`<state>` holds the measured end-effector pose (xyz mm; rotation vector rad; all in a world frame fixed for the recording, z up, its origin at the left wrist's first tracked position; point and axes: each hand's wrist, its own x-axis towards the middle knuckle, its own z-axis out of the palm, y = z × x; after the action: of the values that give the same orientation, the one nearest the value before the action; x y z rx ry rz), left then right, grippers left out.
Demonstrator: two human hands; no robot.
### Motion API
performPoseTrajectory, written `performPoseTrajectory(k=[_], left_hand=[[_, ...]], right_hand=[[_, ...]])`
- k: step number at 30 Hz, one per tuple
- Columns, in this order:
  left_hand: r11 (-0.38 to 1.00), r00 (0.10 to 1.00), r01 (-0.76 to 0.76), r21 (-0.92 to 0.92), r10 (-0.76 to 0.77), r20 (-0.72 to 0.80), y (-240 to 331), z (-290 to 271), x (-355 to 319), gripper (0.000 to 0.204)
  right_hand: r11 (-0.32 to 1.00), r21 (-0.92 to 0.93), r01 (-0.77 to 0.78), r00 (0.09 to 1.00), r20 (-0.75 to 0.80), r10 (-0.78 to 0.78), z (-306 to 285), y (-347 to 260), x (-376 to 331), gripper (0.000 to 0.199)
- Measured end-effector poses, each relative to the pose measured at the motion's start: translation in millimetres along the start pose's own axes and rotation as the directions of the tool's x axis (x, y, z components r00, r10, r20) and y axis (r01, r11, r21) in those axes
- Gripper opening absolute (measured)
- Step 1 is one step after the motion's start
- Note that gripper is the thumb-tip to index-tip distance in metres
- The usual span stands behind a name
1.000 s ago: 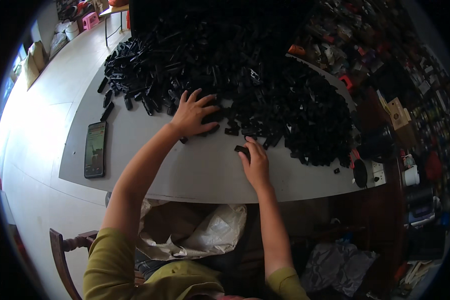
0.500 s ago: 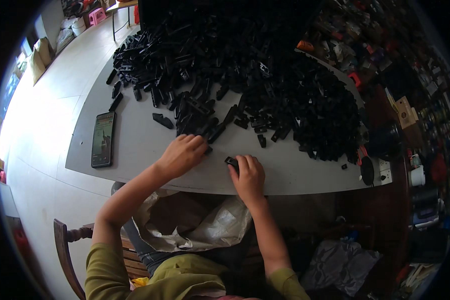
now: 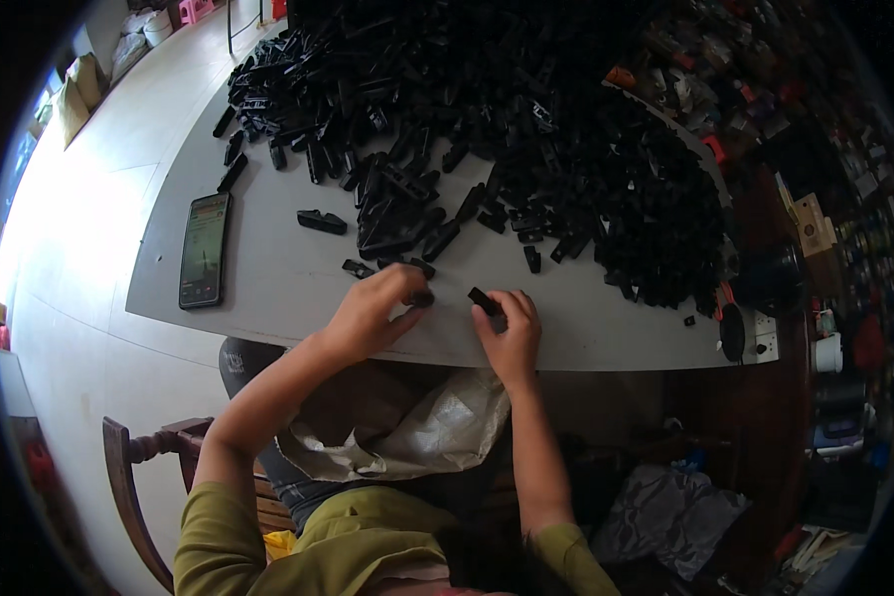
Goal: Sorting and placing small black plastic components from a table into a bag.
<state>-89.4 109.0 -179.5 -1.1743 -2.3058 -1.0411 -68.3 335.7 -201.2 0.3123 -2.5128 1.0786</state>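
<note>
Over the table's near part, my left hand (image 3: 366, 316) has its fingers curled round a small black plastic part (image 3: 422, 298). To its right, my right hand (image 3: 512, 333) pinches another black plastic piece (image 3: 482, 300) between thumb and fingers, its end sticking out toward the upper left. Just beyond my left hand lie a few loose black pieces (image 3: 359, 268). A longer black part (image 3: 322, 222) rests apart from them, farther left. Behind these spreads a big heap of long black plastic parts (image 3: 318, 109), while smaller black blocks (image 3: 656, 223) are heaped on the right.
The grey table (image 3: 278, 283) has a curved near edge. A phone (image 3: 205, 250) with a lit screen lies at its left. An open pale sack (image 3: 447, 437) sits across my lap below the edge. A wooden chair (image 3: 129, 477) is at left; a power strip (image 3: 766, 340) is at right.
My left hand has drawn back from the loose pieces toward me, now with a black part in its fingers. My right hand keeps its piece, shifted slightly right and tilted.
</note>
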Motion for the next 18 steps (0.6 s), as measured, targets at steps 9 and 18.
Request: performPoseTrajectory(k=[9, 18], left_hand=[[0.877, 0.907, 0.418, -0.236, -0.418, 0.052, 3.9, -2.3, -25.9, 0.025], [0.857, 0.896, 0.44, -0.267, -0.439, 0.068, 1.5, 7.4, -32.1, 0.026]], right_hand=[[0.984, 0.123, 0.127, 0.957, 0.247, -0.154, -3.6, -20.0, -1.1, 0.024], [0.969, 0.219, 0.116, 0.96, 0.226, -0.166, -2.1, -12.8, -2.8, 0.031]])
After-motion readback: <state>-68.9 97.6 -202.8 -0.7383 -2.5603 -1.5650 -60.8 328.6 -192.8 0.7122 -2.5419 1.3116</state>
